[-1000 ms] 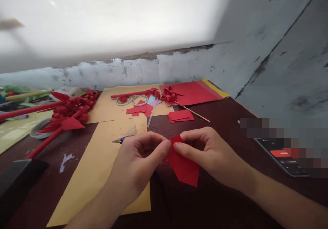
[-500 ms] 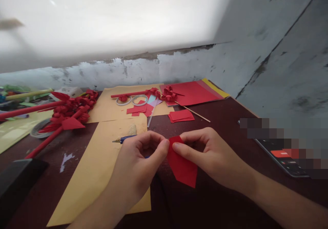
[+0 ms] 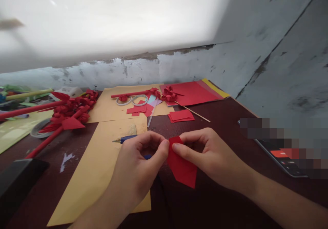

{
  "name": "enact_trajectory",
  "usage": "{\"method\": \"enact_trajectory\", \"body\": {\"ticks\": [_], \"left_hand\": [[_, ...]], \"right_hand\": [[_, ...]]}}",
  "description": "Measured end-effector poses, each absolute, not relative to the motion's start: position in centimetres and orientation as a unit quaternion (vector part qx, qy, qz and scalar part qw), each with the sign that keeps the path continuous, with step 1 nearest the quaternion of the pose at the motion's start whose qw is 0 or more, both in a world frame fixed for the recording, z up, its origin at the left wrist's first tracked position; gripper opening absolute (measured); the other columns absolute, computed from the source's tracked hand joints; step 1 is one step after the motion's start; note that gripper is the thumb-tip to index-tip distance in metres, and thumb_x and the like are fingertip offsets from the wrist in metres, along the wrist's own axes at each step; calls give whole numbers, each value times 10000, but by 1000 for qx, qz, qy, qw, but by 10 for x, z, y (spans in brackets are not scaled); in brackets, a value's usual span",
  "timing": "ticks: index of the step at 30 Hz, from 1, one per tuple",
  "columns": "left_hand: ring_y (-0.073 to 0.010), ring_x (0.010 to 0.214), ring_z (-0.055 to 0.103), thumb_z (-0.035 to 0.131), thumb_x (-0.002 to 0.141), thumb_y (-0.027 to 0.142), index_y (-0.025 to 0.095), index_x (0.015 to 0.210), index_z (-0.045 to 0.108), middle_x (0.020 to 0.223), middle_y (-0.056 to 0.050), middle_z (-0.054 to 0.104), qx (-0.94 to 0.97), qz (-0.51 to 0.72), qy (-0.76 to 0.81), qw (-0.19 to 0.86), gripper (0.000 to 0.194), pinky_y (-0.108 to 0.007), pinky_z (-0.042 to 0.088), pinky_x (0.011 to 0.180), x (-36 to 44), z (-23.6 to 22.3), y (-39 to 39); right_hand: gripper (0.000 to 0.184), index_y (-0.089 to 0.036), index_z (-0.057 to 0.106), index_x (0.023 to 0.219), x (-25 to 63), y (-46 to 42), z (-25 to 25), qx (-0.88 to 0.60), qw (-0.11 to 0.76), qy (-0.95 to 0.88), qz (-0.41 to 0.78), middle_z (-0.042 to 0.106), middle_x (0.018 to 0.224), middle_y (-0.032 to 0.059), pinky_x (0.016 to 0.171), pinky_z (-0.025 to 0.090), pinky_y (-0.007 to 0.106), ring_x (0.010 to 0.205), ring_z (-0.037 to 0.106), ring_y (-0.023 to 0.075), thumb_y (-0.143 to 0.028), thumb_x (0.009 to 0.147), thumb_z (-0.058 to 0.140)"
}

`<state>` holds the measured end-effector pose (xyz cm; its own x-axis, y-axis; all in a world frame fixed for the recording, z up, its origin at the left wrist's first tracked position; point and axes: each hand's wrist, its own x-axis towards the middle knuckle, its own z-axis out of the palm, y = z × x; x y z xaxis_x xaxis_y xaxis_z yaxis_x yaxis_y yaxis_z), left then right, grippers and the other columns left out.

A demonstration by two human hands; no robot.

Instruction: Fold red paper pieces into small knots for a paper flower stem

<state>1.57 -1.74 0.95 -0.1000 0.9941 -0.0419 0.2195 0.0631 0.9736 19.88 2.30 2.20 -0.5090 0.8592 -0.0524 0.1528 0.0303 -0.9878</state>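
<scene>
A piece of red paper with an angled lower end hangs above the dark table between my hands. My right hand pinches its upper part, thumb on the near face. My left hand is closed too, thumb and forefinger pinching the paper's upper left edge. Behind my left hand, a blue pen-like tool with a metal tip lies on a tan paper sheet, partly hidden. Beyond the hands rests a small stack of red paper pieces.
Red paper flowers with red stems lie at left, near a black object. Tape rolls, a thin stick and red sheets lie toward the wall. A phone-like device, partly blurred out, is at right.
Hardly anything differs. Both hands keep their pinch on the red paper, with only a very slight shift of the left hand and wrist.
</scene>
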Motion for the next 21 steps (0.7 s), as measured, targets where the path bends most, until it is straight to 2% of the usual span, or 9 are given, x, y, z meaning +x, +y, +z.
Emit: {"method": "enact_trajectory", "body": {"ticks": [6,12,21], "left_hand": [[-147,665,660,689,883,386,203,778,745,721,5,707,531,456,583,413,218,-232,475,586,13,6,-17],[-145,651,628,685,862,368,200,747,725,702,4,683,523,449,598,409,207,-248,450,584,17,12,-18],[-150,655,623,701,842,342,188,753,735,701,-4,689,518,452,588,426,181,-240,460,586,15,11,-16]], "right_hand": [[237,-154,675,666,198,22,22,-386,299,-654,577,503,639,-47,530,315,204,617,390,93,-210,866,789],[295,-146,638,664,197,22,23,-402,273,-669,562,463,649,-33,542,308,230,646,391,113,-296,883,765],[319,-154,595,649,198,20,22,-405,271,-679,549,421,651,-37,527,283,238,637,359,109,-304,896,732]]}}
